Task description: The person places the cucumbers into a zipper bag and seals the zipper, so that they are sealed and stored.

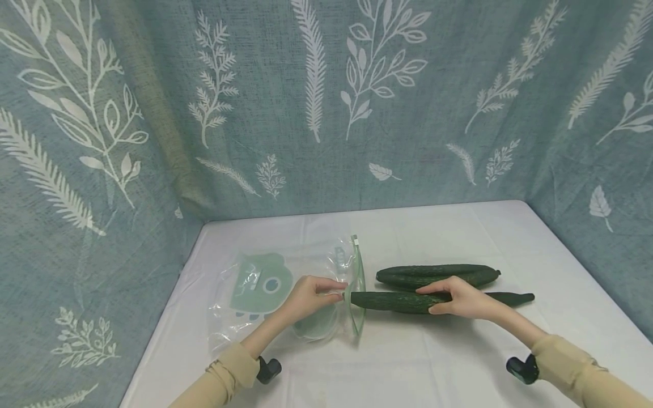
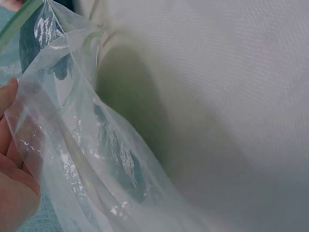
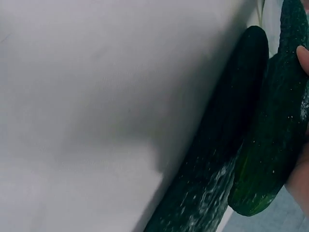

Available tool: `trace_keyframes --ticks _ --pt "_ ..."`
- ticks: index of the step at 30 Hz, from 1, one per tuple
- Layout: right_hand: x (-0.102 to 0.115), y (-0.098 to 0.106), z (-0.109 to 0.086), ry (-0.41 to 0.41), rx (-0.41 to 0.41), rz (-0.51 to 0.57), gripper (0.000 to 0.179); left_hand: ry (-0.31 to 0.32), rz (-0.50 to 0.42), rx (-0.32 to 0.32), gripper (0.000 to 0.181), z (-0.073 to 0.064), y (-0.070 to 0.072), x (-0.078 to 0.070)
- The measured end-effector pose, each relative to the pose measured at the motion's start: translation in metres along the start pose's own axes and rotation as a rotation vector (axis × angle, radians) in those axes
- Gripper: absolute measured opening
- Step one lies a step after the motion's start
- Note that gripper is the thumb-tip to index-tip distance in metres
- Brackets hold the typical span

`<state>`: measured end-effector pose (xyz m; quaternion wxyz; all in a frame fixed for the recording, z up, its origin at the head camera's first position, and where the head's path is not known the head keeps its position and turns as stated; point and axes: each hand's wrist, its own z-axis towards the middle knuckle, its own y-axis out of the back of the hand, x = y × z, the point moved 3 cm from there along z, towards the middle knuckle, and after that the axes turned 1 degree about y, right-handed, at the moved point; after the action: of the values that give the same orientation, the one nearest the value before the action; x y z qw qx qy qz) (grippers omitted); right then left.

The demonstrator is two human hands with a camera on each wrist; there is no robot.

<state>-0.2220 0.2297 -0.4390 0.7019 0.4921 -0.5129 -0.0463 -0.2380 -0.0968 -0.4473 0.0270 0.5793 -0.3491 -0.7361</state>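
A clear zip bag [image 1: 316, 266] with a green printed figure and a green zip strip lies on the left part of the table. My left hand [image 1: 308, 297] pinches the edge of its mouth; the left wrist view shows the fingers [image 2: 7, 99] on the clear plastic. My right hand [image 1: 459, 297] grips a long dark green cucumber [image 1: 388, 301] around its middle. The left end of this cucumber is at the bag's mouth; how far it reaches inside is hard to tell. Right behind it lies another cucumber [image 1: 408, 275], also seen in the right wrist view.
A white cloth covers the table [image 1: 408, 362]. Blue-green curtains [image 1: 285, 102] with white leaf prints hang behind and at both sides. Each wrist carries a black camera, such as the left wrist camera [image 1: 268, 369].
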Motion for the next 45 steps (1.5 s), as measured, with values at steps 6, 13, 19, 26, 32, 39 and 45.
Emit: trace_keyframes --ticks 6,13,19,26,32,39,45 --pt "0.004 -0.007 0.010 0.006 -0.012 0.004 0.041 0.021 -0.017 0.012 0.023 0.000 0.002 -0.001" --pt "0.010 -0.017 0.024 0.010 0.001 0.052 0.042 0.022 -0.025 0.013 0.023 0.002 0.002 0.003" --pt "0.017 -0.026 0.033 0.056 0.004 0.062 0.043 0.021 -0.005 0.003 0.024 0.002 0.002 0.003" --pt "0.022 -0.034 0.040 0.234 -0.010 0.081 0.042 0.024 0.015 -0.005 0.024 0.003 0.000 0.004" --pt "0.028 -0.042 0.052 0.129 0.012 0.047 0.041 0.024 0.006 -0.007 0.024 0.003 0.000 0.005" --pt "0.041 -0.049 0.070 0.104 0.030 0.003 0.039 0.015 -0.011 -0.008 0.024 0.002 0.001 0.005" --pt "0.048 -0.057 0.081 0.110 0.030 0.013 0.040 0.014 -0.005 -0.008 0.024 0.001 0.001 0.006"
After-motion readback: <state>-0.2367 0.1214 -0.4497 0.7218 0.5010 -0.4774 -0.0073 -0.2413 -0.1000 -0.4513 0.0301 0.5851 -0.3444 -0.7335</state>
